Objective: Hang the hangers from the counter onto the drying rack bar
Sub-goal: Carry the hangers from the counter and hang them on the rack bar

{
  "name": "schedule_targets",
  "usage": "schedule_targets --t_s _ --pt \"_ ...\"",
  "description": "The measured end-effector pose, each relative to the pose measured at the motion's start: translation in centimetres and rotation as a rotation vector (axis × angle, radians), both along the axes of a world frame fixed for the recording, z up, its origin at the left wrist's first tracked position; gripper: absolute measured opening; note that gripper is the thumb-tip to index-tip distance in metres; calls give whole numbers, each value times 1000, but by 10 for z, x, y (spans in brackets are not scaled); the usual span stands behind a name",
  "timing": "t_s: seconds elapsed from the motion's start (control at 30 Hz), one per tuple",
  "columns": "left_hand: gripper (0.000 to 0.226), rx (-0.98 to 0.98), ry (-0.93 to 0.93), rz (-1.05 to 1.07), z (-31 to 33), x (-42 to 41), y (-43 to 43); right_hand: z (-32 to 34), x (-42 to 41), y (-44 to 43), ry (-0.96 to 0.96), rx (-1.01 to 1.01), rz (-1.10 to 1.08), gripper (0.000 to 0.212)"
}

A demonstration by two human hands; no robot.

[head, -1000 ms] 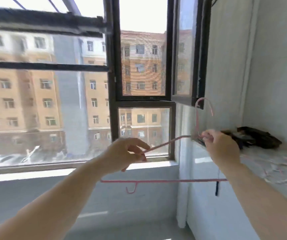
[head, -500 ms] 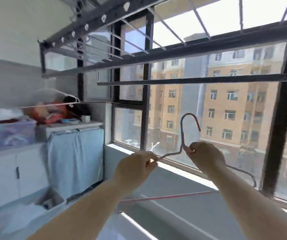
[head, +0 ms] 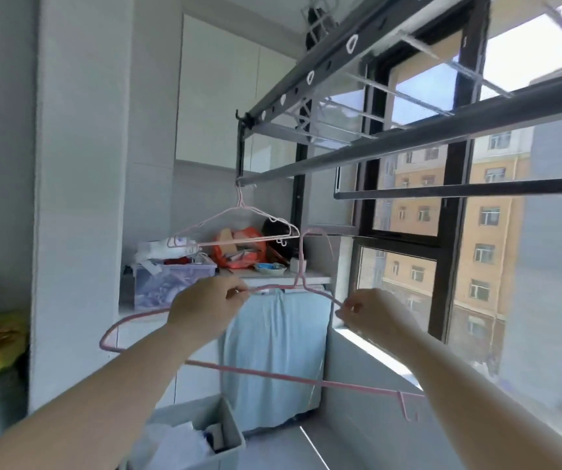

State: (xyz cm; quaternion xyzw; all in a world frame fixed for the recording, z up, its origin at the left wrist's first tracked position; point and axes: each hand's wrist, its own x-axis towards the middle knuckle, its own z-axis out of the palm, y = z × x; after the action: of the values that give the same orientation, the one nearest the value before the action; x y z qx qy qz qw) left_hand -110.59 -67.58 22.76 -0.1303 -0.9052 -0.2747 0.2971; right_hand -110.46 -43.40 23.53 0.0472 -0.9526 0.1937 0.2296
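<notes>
Both hands are raised at chest height under the rack.
- Left hand: grip pinched on the left shoulder wire of a pink hanger, thumb and forefinger closed on it.
- Right hand: grip pinched on the right shoulder wire, just below the neck.
- The hanger is held in the air between the two hands with its hook upright. The hook top sits below the drying rack bar and does not touch it. The bottom bar slopes down to the right, with a small hook near its right end.
- Pale hung hangers are on the far end of the bar; their exact number cannot be told.
- Behind them, a worktop carries a clear storage box and an orange bag, with a blue cloth draped below.
- A grey bin stands on the floor, and a dark-framed window is to the right.
</notes>
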Motion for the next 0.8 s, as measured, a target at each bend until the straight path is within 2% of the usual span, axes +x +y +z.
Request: schedule_targets --t_s 0.2,0.3,0.43,0.63,0.8 --pt "18 61 -1 124 -5 -77 -46 16 -97 -45 20 12 101 14" --pt "19 84 19 143 2 -121 -65 25 -138 -66 51 92 89 17" --pt "14 121 72 64 17 -190 -84 43 -184 -88 111 198 10 22" --pt "17 56 169 -34 44 -292 -119 78 -256 -128 272 294 -68 27" --pt "19 87 220 -28 58 -346 -139 101 -294 -157 465 619 -92 29"
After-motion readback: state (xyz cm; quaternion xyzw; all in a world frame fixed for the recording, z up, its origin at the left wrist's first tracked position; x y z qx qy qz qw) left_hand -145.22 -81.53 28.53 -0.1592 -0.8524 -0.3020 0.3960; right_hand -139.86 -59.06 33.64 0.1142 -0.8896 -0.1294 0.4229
